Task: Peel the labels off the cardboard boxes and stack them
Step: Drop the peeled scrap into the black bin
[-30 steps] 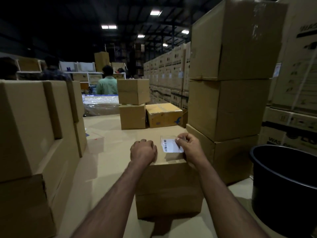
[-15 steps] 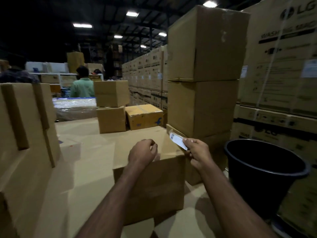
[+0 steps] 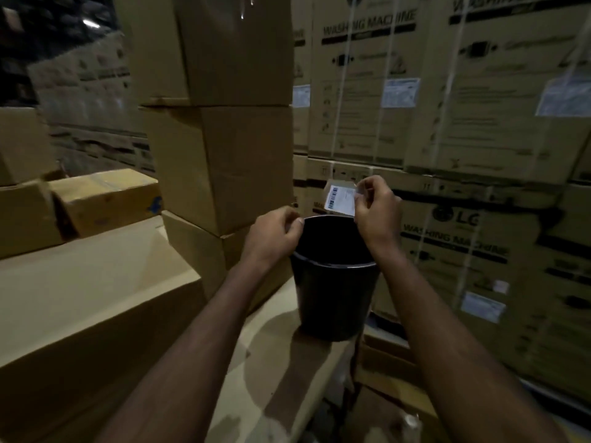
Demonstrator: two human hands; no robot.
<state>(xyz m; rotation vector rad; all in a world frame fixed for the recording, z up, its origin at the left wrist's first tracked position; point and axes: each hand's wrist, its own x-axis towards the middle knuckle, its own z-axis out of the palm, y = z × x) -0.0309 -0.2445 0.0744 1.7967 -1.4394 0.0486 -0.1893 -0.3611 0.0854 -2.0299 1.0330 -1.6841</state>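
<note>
Pinching label [image 3: 339, 200] in right hand [image 3: 377, 215], above bucket [image 3: 332, 295]

Cardboard-covered surface [image 3: 275, 362], black bucket [image 3: 332, 302], stacked boxes [image 3: 220, 167]

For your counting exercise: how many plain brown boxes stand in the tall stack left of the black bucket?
3: top plain brown cardboard box, middle, bottom beside the black plastic bucket. More may sit above the frame.

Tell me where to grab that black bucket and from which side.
Grip the black bucket by its rim, coming down from above on the near side. It stands upright with its mouth open, and the near rim is bare; the left hand and the right hand, which pinches the label, crowd the far rim.
</note>
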